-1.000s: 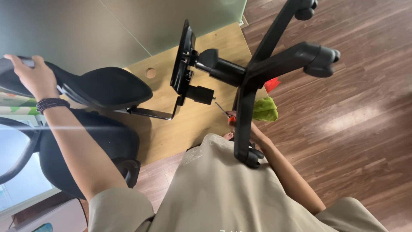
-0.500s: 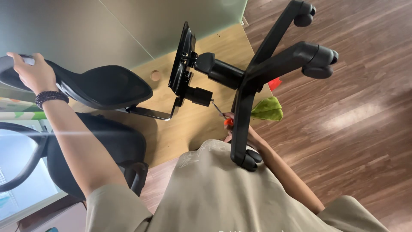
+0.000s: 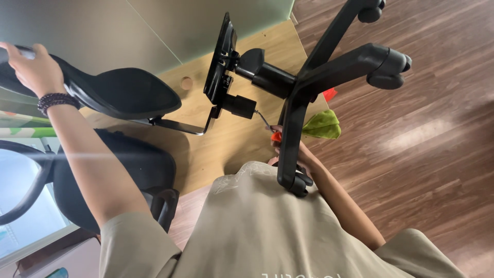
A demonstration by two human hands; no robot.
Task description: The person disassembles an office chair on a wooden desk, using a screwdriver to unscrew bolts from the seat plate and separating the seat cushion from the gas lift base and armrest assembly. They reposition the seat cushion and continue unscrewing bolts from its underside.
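Two hands at work: the left hand wraps its fingers over the black curved plastic chair seat, tipped sideways on the pale wooden tabletop. The right hand, behind a black star-base leg, holds an orange-handled screwdriver; its fingers' grip is mostly hidden.

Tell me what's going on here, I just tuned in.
A person has an office chair tipped on its side over a wooden board. The left hand grips the edge of the black seat. The right hand, mostly hidden behind a leg of the wheel base, holds a red-handled tool near the seat plate.
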